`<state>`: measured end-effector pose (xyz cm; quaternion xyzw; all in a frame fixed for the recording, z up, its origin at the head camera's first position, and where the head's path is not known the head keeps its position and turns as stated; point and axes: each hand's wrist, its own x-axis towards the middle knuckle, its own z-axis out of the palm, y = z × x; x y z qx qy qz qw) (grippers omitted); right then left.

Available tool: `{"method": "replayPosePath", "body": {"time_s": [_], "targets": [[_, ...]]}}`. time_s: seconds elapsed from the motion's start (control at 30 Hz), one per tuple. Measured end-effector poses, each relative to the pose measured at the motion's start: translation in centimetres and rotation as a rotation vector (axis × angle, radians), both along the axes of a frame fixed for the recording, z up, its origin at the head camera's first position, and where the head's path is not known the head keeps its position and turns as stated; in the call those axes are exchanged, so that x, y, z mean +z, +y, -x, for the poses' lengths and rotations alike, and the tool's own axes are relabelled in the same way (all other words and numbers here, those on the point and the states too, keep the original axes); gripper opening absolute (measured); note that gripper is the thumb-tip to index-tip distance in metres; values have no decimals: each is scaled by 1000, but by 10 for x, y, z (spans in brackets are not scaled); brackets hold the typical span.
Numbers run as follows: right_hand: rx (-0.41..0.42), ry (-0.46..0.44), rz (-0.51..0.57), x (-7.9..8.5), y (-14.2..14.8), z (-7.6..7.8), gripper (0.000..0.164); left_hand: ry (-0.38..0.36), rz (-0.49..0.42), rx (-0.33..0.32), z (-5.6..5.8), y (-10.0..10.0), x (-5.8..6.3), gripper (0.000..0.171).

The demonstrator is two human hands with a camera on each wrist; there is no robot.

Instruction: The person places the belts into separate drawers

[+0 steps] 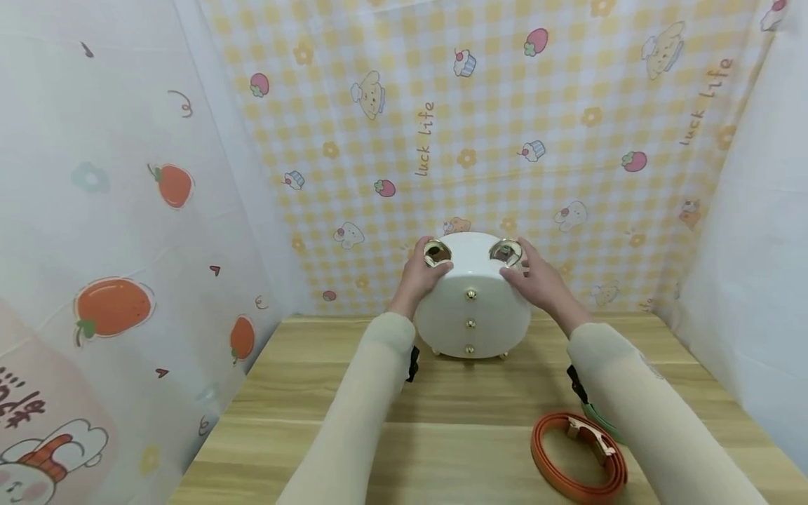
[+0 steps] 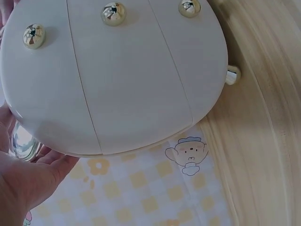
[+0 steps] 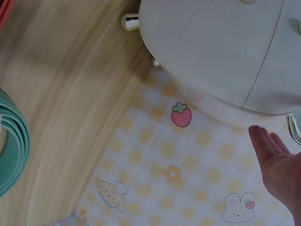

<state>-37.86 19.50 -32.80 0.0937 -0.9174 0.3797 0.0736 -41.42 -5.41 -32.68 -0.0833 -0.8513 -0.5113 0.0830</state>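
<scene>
A white, rounded drawer box (image 1: 442, 315) stands on small gold feet at the back of the table. Three gold knobs run down its front, and seams in the left wrist view divide the front into drawers. At its top corners sit two shiny gold round pieces (image 1: 438, 253). My left hand (image 1: 421, 275) grips the top left corner, thumb on the front and fingers round the gold piece. On the opposite corner, my right hand (image 1: 538, 280) holds the box in the same manner, its fingers (image 3: 267, 146) reaching past the edge in the right wrist view.
An orange coiled belt (image 1: 541, 452) with a gold buckle lies at the front right of the wooden table (image 1: 461, 449). Beside it, partly under my right forearm, is a green coiled belt (image 3: 21, 146). A checked yellow cloth (image 1: 404, 140) hangs behind the box.
</scene>
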Motion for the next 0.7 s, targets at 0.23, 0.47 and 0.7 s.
{"method": "replayPosePath", "body": {"time_s": [0.23, 0.47, 0.7], "targets": [[-114, 129, 43, -6, 7, -16, 74, 11, 12, -3, 0, -5, 7, 73], [-198, 217, 124, -21, 1, -28, 69, 6, 30, -24, 1, -9, 6, 76], [-316, 298, 223, -38, -8, -42, 62, 4, 9, -38, 1, -2, 4, 71]]}}
